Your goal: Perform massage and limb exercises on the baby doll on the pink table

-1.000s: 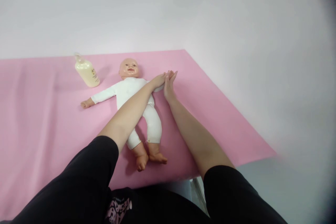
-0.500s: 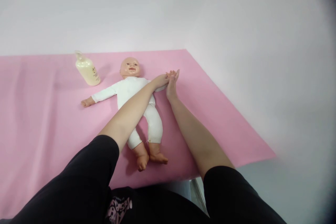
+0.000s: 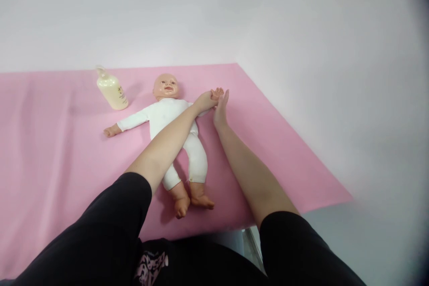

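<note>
Pink sheeting (image 3: 50, 165) covered the surface, and on it a baby doll (image 3: 167, 116) in a white bodysuit lay on its back near the far edge, head towards the far side, feet (image 3: 191, 201) pointing to the near edge where the person stood. The left hand (image 3: 203, 100) reached across the doll's chest and closed around the wrist of the arm stretched towards the far right corner of the sheet, so that only the doll's small hand (image 3: 217, 93) showed beyond the fingers. The right hand (image 3: 221, 109) lay just beside it, open and flat, fingers straight and together, its palm turned against that same doll arm; whether it pressed or only touched could not be told. The doll's other arm (image 3: 129, 122) lay spread towards the left, untouched, and a cream pump bottle (image 3: 110, 89) stood upright near the far edge, well apart from both hands. By the look of it, the step in hand was work on that one arm, one hand steadying the wrist while the flat palm met the limb. A next move would call for a gentle, even grip at the wrist and a smooth pass of the open palm along the sleeve without twisting the soft arm or dragging the doll across the sheet.
</note>
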Tool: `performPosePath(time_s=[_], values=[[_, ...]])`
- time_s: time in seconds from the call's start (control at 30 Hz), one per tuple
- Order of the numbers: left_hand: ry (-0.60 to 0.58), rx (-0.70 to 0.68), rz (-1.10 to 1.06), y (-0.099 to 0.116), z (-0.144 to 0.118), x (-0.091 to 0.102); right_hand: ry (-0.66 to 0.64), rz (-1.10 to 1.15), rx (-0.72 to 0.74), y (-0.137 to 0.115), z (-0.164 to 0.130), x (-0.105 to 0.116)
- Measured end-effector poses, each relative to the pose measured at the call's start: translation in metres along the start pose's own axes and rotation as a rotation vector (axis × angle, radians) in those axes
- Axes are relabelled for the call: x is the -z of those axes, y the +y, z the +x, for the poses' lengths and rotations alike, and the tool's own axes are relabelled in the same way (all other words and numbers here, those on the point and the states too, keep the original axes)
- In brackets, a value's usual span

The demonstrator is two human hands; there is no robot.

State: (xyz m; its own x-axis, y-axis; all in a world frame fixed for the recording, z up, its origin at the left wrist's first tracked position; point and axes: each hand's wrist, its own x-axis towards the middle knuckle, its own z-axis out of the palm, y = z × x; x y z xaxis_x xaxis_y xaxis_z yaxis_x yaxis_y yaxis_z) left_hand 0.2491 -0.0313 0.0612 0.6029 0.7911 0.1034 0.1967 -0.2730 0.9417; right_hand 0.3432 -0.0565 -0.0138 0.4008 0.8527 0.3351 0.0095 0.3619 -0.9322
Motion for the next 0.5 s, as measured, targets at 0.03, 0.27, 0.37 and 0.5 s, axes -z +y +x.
performPosePath(time_s=[0.03,0.27,0.37,0.5], values=[[0.006,-0.004,0.001,0.0013,-0.0004,-0.0001,-0.022,-0.022,0.006,-0.0029,-0.0011,0.0010],[0.016,0.018,-0.005,0.0029,-0.0018,-0.0030,-0.066,-0.005,-0.008,-0.0015,0.0029,0.0024],[0.016,0.042,-0.010,0.0037,-0.0023,-0.0042,-0.055,0.053,-0.001,0.0001,0.0026,0.0020],[0.002,0.053,-0.031,0.0057,-0.0040,-0.0041,-0.067,0.056,-0.006,-0.0009,0.0019,0.0019]])
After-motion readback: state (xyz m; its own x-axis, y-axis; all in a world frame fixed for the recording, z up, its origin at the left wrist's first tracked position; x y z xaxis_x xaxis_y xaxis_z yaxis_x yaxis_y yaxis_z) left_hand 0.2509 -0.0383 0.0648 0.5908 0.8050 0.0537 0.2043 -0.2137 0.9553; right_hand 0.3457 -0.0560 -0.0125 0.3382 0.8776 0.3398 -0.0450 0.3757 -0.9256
